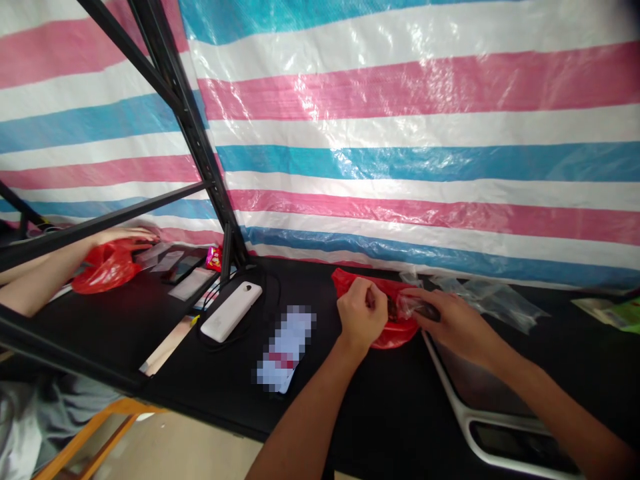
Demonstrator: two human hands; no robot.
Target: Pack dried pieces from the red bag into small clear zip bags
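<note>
A red plastic bag lies on the black table in front of me, its mouth spread around small dark contents that I cannot identify. My left hand is closed over the bag's left side; something dark shows inside the curled fingers. From the right, my right hand reaches over the bag with its fingers closed. It grips a dark brown, smooth object, with crinkled clear plastic at the fingertips. What lies under the fingers is hidden.
A silver-framed digital scale sits under my right forearm. Clear plastic bags lie behind it. Leftward are a blurred-out phone, a white power bank and black frame bars. Beyond, another person's arms reach around a red bag.
</note>
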